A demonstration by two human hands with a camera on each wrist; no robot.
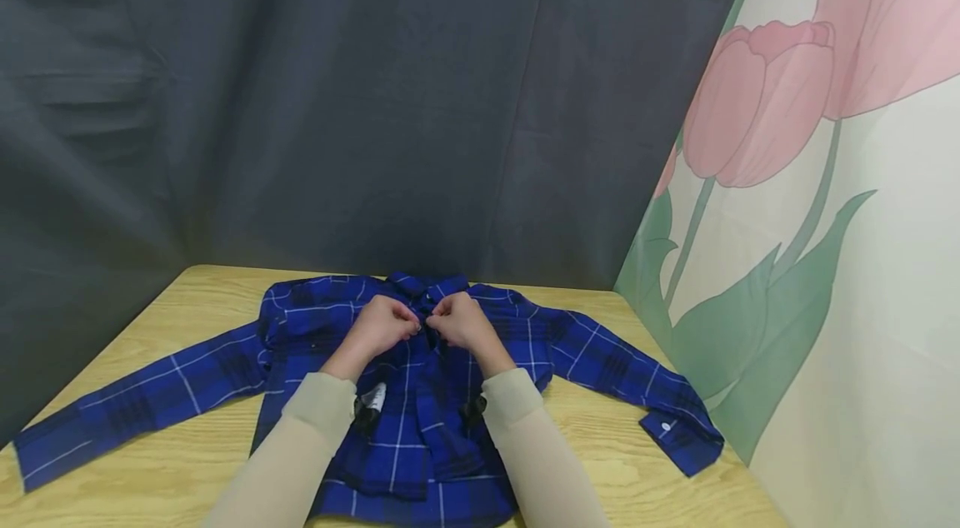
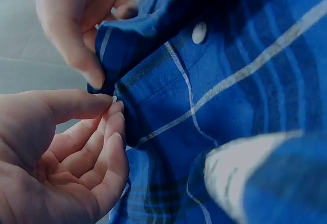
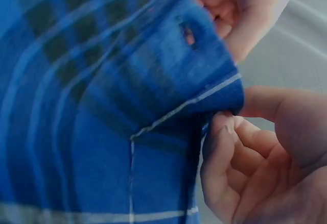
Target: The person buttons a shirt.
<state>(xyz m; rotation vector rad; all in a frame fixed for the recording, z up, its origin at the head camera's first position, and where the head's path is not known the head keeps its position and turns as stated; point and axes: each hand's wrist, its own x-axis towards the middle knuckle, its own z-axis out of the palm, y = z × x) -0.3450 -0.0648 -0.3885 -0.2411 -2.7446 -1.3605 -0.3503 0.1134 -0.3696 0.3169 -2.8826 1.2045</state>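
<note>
A blue plaid long-sleeved shirt [image 1: 405, 428] lies front up, its collar [image 1: 427, 286] at the far side. Just below the collar, both hands work at the front edges. My left hand [image 1: 386, 324] pinches one edge between thumb and fingertips; a small pale bit, perhaps a button, shows at that pinch in the left wrist view. A white button [image 2: 200, 32] sits farther along the same panel. With thumb and index finger, my right hand [image 1: 461, 321] pinches the other front edge, near an open buttonhole [image 3: 188, 34] in the right wrist view. The fingertips are close together.
The shirt lies on a light wooden table [image 1: 607, 445]. One sleeve [image 1: 142, 395] stretches left; the other sleeve [image 1: 630, 361] bends right, ending in a buttoned cuff [image 1: 686, 440]. A dark curtain [image 1: 390, 95] hangs behind, and a tulip-patterned panel [image 1: 757, 112] stands at right.
</note>
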